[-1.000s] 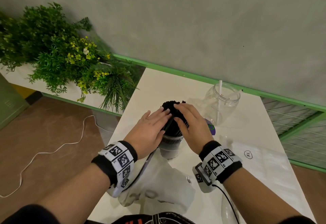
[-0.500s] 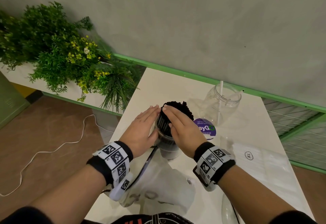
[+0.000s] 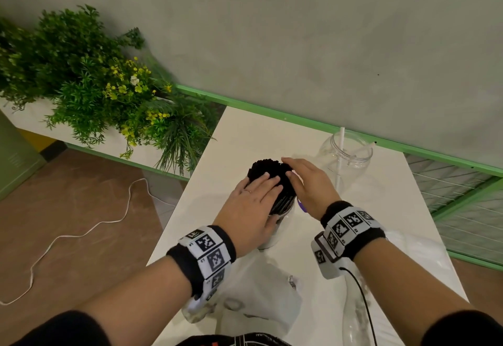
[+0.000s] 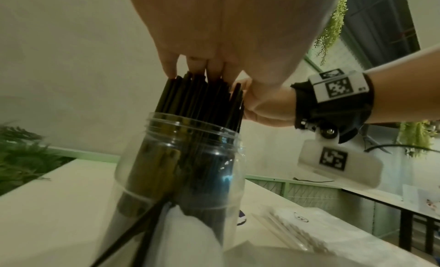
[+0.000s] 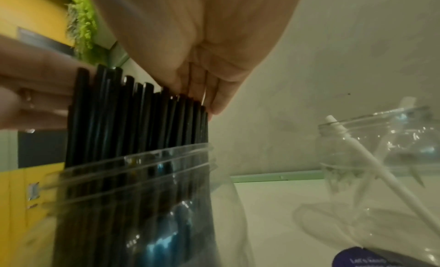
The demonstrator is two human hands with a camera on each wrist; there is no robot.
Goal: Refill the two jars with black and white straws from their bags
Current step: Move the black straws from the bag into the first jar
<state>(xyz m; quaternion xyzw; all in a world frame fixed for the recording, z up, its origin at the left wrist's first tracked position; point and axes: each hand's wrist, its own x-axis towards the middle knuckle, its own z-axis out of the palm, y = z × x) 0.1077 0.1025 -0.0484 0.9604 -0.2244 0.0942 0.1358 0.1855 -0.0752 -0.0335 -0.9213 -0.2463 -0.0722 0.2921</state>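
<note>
Black straws (image 3: 268, 174) pack the near jar (image 3: 275, 226), which stands on the white table (image 3: 245, 133) just in front of the person. Both hands press flat on the bundle's tips — the left hand (image 3: 251, 204) from the near-left side, the right hand (image 3: 307, 182) from the right. Fingers lie straight and together on both, grasping nothing; the wrist views show fingertips (image 4: 215, 71) resting on the straw ends. The step in hand looks like tamping and evening the black straws, so the black half seems nearly done. One black straw (image 4: 133, 231) lies outside, leaning by the jar's base on an emptied bag (image 3: 255, 299). The far jar (image 3: 345, 157) holds only a white straw or two (image 5: 371, 164). Next, probably, comes lifting both hands clear and reaching for the bag of white straws (image 4: 307, 231) at the right — a gentle release, lest the jar tip.
</note>
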